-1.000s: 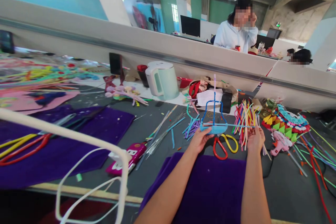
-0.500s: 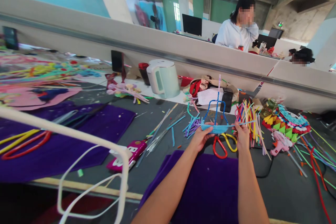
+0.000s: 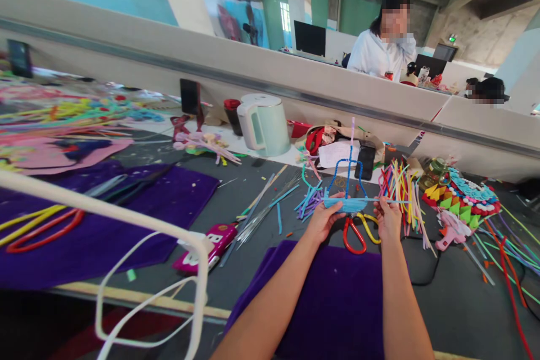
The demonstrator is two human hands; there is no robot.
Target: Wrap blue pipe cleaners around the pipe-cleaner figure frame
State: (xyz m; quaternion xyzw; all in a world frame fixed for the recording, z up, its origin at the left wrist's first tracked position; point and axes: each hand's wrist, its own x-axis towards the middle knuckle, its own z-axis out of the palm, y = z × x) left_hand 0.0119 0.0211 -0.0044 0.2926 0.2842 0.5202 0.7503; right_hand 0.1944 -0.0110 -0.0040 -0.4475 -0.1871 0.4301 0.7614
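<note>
My left hand (image 3: 325, 219) is closed on the light blue base of a pipe-cleaner shape (image 3: 346, 206). Dark blue pipe cleaners rise from that base in a bent frame, with a tall middle stem that turns pale lilac at the tip. In a pinch, my right hand (image 3: 388, 217) grips a light blue pipe cleaner (image 3: 403, 201) that runs sideways from the base. Just below and between my hands lie scissors (image 3: 355, 236) with one red and one yellow handle loop; their blades are partly hidden. A folded purple cloth (image 3: 333, 298) lies under my forearms.
Cut pipe cleaners (image 3: 400, 191) and a pink glue gun (image 3: 453, 229) lie to the right. A kettle (image 3: 270, 126) stands at the back by the divider (image 3: 236, 76). A white tube frame (image 3: 126, 202) crosses the left foreground. Beyond the divider is another person (image 3: 375, 48).
The light blue base has tilted slightly in my hands, and the sideways pipe cleaner now lies nearer level. Both hands keep their hold; the view has shifted very slightly.
</note>
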